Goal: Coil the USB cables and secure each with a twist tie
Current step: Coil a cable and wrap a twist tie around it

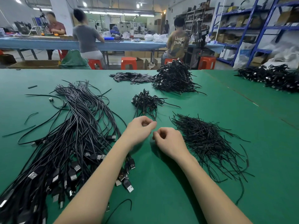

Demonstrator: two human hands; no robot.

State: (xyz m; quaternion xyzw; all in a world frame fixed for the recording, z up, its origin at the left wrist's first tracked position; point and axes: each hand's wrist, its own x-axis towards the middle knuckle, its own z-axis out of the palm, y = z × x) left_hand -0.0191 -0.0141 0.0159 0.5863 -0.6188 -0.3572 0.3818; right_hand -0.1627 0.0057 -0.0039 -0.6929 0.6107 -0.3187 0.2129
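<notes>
My left hand (140, 128) and my right hand (168, 141) hover close together over the middle of the green table (161, 183), both with fingers curled toward the thumb. I see nothing held in either. A big loose bundle of long black USB cables (77, 136) lies to the left, plugs toward me. A heap of thin black twist ties (205, 139) lies just right of my right hand. A small pile of coiled, tied cables (145, 101) sits just beyond my left hand, and a larger such pile (174, 78) lies farther back.
Flat black strips (132, 77) lie at the back, and another cable heap (271, 77) at the far right. A stray tie (123, 206) lies near the front edge. Behind the table, people sit on red stools (129, 63) at a blue bench, with blue shelving to the right.
</notes>
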